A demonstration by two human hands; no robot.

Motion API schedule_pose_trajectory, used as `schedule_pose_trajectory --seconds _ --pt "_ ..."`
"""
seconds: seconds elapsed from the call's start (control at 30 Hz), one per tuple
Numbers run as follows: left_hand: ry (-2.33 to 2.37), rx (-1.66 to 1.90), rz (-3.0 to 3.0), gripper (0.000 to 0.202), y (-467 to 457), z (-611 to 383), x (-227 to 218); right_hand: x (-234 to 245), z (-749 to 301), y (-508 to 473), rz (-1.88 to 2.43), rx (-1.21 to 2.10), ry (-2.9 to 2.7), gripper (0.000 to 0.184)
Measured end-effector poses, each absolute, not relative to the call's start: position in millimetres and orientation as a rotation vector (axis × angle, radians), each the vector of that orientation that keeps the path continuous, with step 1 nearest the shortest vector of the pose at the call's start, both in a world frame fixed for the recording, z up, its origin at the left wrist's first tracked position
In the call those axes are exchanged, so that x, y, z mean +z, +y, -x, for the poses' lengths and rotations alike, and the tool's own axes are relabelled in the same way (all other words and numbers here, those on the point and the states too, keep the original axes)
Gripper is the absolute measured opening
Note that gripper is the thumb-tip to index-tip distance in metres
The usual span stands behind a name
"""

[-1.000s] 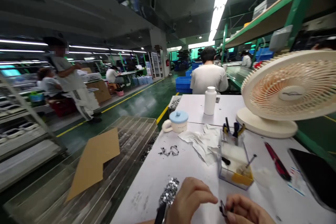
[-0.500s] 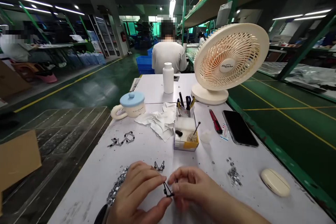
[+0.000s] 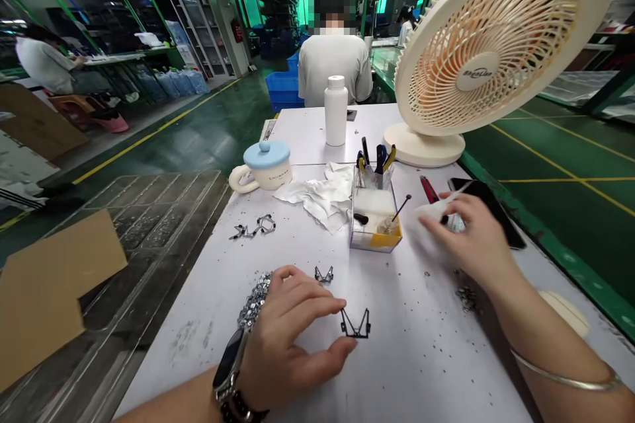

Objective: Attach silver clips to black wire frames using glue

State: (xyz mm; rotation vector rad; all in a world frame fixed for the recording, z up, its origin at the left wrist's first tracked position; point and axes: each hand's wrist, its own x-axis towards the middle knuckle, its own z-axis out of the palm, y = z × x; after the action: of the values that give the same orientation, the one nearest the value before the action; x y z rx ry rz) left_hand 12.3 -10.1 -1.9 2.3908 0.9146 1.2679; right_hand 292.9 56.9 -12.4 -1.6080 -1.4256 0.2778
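left hand [image 3: 297,337]: thumb and a fingertip pinched on the left side of a black frame [image 3: 355,336]; a dark watch [image 3: 231,367] on the wrist.
black frame: at the left fingertips over the white table [image 3: 411,357], its straight bar toward the wearer, its thin arms pointing away.
second frame [image 3: 324,276]: lying just beyond the left hand, touching nothing but the table.
silver pieces [image 3: 255,301]: heaped beside the left hand, partly hidden by it.
right hand [image 3: 471,231]: reaching out at a pale translucent piece [image 3: 434,210]; blurred there, so i cannot tell whether the fingers are clamped on it.
organizer box [image 3: 374,238]: left of the right hand, holding pens and tools.
red cutter [image 3: 428,189]: just beyond the right hand.
phone [image 3: 510,228]: partly behind the right hand.
mug [image 3: 274,176]: farther left, blue lid on.
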Motion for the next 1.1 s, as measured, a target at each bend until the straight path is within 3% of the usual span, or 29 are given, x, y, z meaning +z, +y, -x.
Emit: schedule_pose_trajectory --seconds 0.1,0.23,0.33,0.47,0.8,1.1 --pt "0.924 1.270 -2.412 0.018 -11.7 -13.0 -0.3 10.4 -288.0 40.7 1.335 0.335 -1.204 0.021" --pt "0.932 1.261 -2.420 0.016 -11.0 -14.7 -1.0 36.9 -269.4 13.6 0.886 0.736 -0.784 0.018" --pt "0.923 1.229 -2.429 0.016 -10.3 -15.6 -1.8 41.7 -251.8 -2.0 0.891 0.952 -0.693 0.021" --pt "0.912 1.163 -2.447 0.015 -11.4 -16.6 1.0 34.2 -233.8 -17.7 0.897 1.187 -0.996 0.019" --pt "0.801 1.249 -2.365 0.018 -18.4 -21.7 -13.1 33.8 -214.2 -30.9 1.024 1.162 -1.108 0.013" --pt "0.779 1.031 -2.502 0.021 -13.6 -18.5 2.3 32.7 -208.9 -37.2 1.086 1.076 -1.142 0.012"
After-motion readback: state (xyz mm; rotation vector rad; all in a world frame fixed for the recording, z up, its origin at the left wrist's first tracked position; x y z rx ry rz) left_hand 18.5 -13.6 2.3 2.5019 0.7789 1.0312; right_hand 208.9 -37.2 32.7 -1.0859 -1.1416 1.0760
